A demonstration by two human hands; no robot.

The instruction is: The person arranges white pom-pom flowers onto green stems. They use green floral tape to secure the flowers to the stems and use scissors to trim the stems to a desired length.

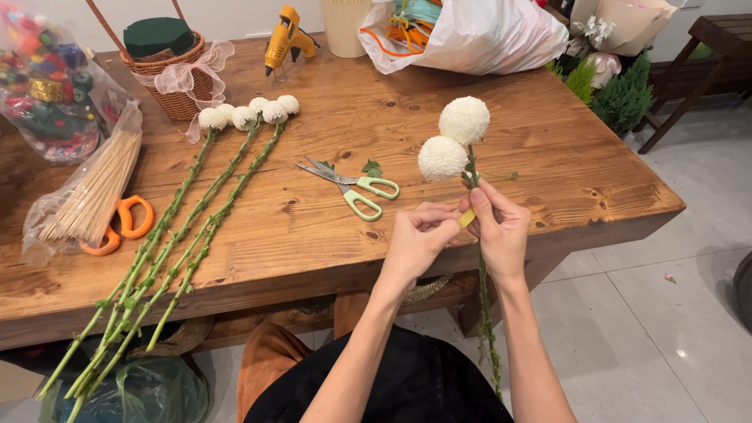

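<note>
1. Wooden table [329, 235] fills the view, seen from above a seated person's lap.
2. Both hands are raised at the near edge. The left hand [415, 239] pinches a small yellow strip [467, 218] between thumb and fingers.
3. The right hand [501, 227] is curled around two white pompom flowers [454, 141], gripping their stems just below the blooms; the stems [487, 329] hang down past the table edge.
4. Green-handled scissors [352, 188] lie open just left of the hands.
5. Farther left lie five more white flowers [247, 116] with long stems, orange scissors [125, 223] and a bag of sticks [86, 196].
6. At the back stand a wicker basket [168, 70] and a yellow glue gun [286, 39].
</note>
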